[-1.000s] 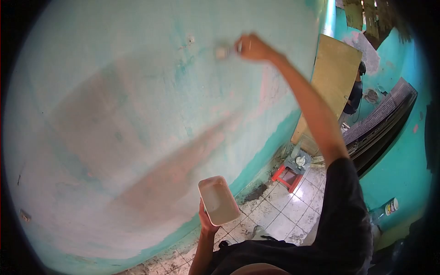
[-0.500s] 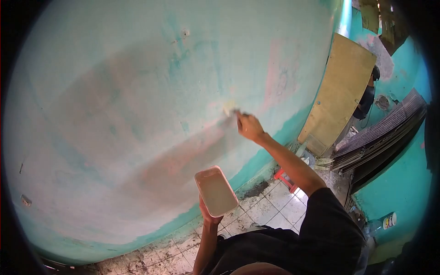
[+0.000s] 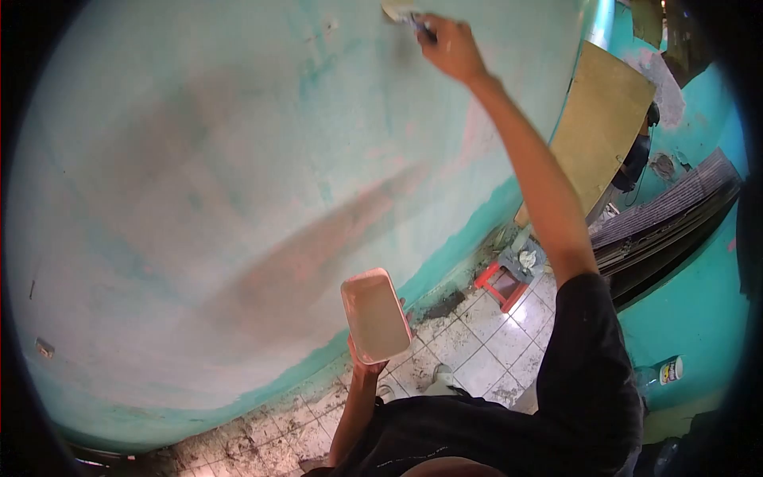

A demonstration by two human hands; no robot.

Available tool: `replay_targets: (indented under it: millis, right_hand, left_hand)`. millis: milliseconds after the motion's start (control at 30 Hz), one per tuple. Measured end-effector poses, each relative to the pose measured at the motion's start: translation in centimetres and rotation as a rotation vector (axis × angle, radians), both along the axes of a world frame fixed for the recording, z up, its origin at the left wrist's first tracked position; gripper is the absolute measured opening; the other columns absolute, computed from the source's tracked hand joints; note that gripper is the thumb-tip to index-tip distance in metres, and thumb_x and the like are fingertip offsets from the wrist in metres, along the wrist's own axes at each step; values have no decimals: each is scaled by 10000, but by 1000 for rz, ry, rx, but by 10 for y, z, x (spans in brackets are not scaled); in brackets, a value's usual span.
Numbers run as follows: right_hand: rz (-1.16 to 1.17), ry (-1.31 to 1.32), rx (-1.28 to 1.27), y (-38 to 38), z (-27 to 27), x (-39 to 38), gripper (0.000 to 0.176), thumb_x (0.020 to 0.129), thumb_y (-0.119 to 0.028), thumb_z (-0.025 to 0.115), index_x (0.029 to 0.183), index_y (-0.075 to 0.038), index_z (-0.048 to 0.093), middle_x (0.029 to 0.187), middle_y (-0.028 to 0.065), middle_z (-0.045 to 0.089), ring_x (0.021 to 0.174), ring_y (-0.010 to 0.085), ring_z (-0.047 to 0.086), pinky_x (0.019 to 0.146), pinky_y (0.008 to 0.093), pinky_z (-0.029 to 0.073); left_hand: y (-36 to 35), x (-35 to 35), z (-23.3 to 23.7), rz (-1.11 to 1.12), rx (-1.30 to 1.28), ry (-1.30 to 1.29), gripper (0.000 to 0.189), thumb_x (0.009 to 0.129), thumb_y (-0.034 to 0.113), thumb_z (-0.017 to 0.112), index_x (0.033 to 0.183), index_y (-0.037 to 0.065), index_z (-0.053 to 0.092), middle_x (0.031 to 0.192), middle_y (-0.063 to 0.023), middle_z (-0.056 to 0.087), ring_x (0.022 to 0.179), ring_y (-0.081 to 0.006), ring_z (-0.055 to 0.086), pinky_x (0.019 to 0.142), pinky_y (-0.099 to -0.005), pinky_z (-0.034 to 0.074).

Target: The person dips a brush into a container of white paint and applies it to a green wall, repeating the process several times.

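Note:
My right hand [image 3: 450, 48] is raised high against the wall [image 3: 238, 159], its fingers closed round the handle of a brush [image 3: 400, 12] whose pale bristles touch or nearly touch the wall. The wall shows whitish paint over turquoise, with pinkish patches. Lower down, my left hand [image 3: 369, 359] supports a pinkish rectangular tub [image 3: 377, 316] from beneath, fingers showing at its right side. Pale liquid or paint lies inside the tub.
A red stool [image 3: 502, 288] stands on the dirty tiled floor [image 3: 469, 350]. To the right are a leaning yellowish board [image 3: 600, 119], stacked corrugated sheets [image 3: 675, 207] and a white labelled container [image 3: 671, 370].
My right hand has moved up the wall with the brush, and the arm is stretched further. The tub in my left hand has shifted slightly upward.

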State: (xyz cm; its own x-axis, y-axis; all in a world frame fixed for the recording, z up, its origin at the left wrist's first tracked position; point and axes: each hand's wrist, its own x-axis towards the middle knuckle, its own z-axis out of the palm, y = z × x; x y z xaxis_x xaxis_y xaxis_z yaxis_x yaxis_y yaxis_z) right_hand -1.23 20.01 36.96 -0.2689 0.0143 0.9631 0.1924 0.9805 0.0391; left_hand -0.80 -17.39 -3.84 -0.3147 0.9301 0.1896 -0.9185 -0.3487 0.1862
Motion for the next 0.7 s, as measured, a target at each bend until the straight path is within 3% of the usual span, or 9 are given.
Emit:
replay_targets:
  millis: [67, 133, 200, 233, 267, 367, 433, 567, 700]
  right_hand:
    - [-14, -1, -104, -16, -91, -11, 235, 856, -72, 660, 1085, -20, 674, 754, 222, 656, 653, 376, 652, 633, 420, 531]
    - [-31, -265, -380, -54, -173, 3, 306, 830, -33, 614, 1133, -34, 662, 849, 251, 677, 761, 442, 650, 730, 511, 535]
    - [29, -564, -516, -83, -246, 26, 283, 854, -39, 631, 1132, -40, 685, 814, 226, 676, 654, 343, 661, 655, 443, 533]
    - [53, -597, -555, -101, -266, 36, 283, 854, -39, 631, 1132, -40, 685, 814, 226, 676, 654, 343, 661, 655, 443, 533]
    - [152, -556, -694, -123, -278, 48, 282, 864, -39, 650, 1142, -51, 697, 795, 190, 682, 616, 256, 614, 616, 393, 512]
    - [296, -523, -922, -181, -263, 85, 294, 898, -26, 675, 1186, -71, 710, 793, 92, 703, 581, 92, 450, 543, 281, 439]
    - [360, -649, -937, -217, -236, 112, 316, 905, -8, 667, 1208, -87, 705, 860, 60, 727, 586, 76, 491, 536, 271, 446]
    - [594, -992, -766, -246, -234, 151, 377, 843, 6, 714, 1211, -74, 703, 911, 142, 726, 730, 224, 679, 669, 325, 509]
    - [441, -1224, -816, -266, -247, 168, 352, 821, -22, 725, 1164, -102, 720, 855, 126, 694, 777, 305, 669, 699, 400, 516]
  left_hand:
    - [-12, -8, -2, -9, 20, -17, 738, 1012, 465, 466, 1592, 115, 173, 1590, -237, 270, 1452, -400, 323, 1128, -638, 346]
    - [-18, -14, 0, 152, -15, 243, 799, 997, 510, 499, 1595, 110, 151, 1605, -241, 226, 1439, -420, 334, 1126, -640, 345]
    - [-27, -23, 3, 0, 21, 78, 743, 1008, 511, 437, 1577, 85, 219, 1552, -286, 307, 1397, -441, 396, 1095, -600, 422]
    - [-27, -27, -2, -33, -16, 79, 755, 1004, 524, 445, 1575, 84, 224, 1550, -288, 311, 1374, -459, 416, 1075, -597, 443]
    - [-31, -29, -10, -70, -59, 79, 766, 999, 537, 453, 1574, 82, 230, 1548, -290, 314, 1351, -478, 436, 1055, -594, 464]
    - [-37, -27, 3, -213, 69, -84, 749, 1005, 541, 443, 1559, 70, 265, 1506, -293, 378, 1316, -480, 474, 1054, -580, 468]
    - [-44, -25, -5, -221, 9, -62, 726, 1015, 545, 424, 1548, 70, 289, 1485, -269, 416, 1308, -445, 494, 1051, -559, 474]
    - [-52, -24, -10, -184, -225, -60, 653, 1052, 537, 344, 1507, 70, 363, 1433, -181, 505, 1284, -331, 543, 1046, -500, 483]
    - [-54, -19, -13, -139, -501, 69, 614, 1068, 515, 313, 1461, 56, 424, 1387, -130, 552, 1215, -266, 589, 1039, -449, 491]
